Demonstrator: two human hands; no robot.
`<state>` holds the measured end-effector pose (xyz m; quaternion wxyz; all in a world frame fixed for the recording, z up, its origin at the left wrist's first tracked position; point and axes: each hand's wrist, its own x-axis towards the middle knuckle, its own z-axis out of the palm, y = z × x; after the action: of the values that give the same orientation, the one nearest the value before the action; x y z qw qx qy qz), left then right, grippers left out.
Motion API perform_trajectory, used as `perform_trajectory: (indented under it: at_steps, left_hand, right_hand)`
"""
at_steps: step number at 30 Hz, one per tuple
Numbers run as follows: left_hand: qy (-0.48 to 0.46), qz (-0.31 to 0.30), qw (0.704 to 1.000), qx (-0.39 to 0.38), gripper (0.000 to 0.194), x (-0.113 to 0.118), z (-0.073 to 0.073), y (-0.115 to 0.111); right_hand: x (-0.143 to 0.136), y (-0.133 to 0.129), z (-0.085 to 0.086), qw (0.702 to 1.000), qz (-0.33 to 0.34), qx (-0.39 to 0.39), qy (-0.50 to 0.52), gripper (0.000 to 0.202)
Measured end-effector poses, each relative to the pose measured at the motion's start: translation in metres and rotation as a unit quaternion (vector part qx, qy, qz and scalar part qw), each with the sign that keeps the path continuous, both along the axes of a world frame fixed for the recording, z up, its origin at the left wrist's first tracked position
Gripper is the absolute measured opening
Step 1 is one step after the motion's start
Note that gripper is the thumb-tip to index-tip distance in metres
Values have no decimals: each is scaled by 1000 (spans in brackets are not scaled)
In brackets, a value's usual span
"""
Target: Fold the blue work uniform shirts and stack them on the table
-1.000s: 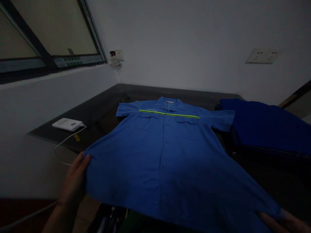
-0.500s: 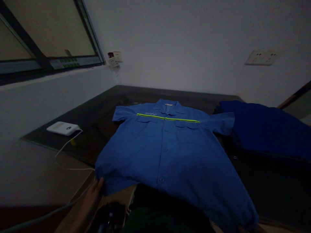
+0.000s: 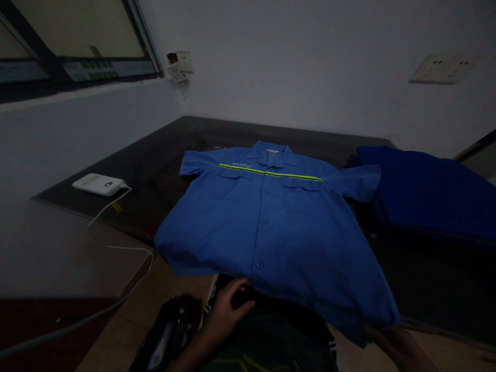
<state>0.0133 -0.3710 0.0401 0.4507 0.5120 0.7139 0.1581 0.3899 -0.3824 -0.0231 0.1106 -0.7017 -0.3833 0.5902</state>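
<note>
A blue short-sleeved work shirt (image 3: 232,222) lies front up with its collar away from me. A yellow-green stripe crosses its chest, and its lower part hangs over the table's near edge. My left hand (image 3: 228,307) is just below the middle of the hem, thumb and fingers apart, fingertips close to the cloth; whether they touch it is unclear. At the lower right corner of the shirt, my right hand (image 3: 397,343) grips the hem, its fingertips partly hidden by the fabric.
The dark glossy table (image 3: 155,155) meets the wall. A white device (image 3: 98,184) with a white cable sits at left. A stack of darker blue cloth (image 3: 437,191) lies at right. Wall sockets (image 3: 439,68) are behind. Below left is a dark object (image 3: 170,330).
My left hand has let go of the shirt's left corner and moved right to the hem's middle. My right hand has come up into view with the right corner. The view has tilted down.
</note>
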Motion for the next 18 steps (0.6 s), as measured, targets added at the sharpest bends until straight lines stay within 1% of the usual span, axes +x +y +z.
perform_trajectory:
  at_steps: [2,4,7,9,11,15,18]
  left_hand:
    - [2,-3,1000,-10,32,19,0,7]
    - [-8,-19,1000,-8,31,25,4,9]
    - [-21,-32,999,23,36,20,11,5]
    - [-7,-16,999,34,40,14,11,1]
    - [9,8,999,33,45,9,4,0]
    - [33,47,998,40,48,7,-18,4]
    - [21,70,997,34,45,3,-31,3]
  right_hand:
    - [3,0,-4,1000,13,-4,12,42]
    - [5,0,-6,1000,14,-4,14,41]
    - [5,0,-8,1000,-15,-2,-22,38]
    - [2,-1,-7,999,-38,3,-36,37]
    - [-3,0,-5,999,-40,6,-36,36]
    - [-14,-1,1,999,-23,22,-35,37]
    - [-4,-1,5,998,-8,42,-46,39]
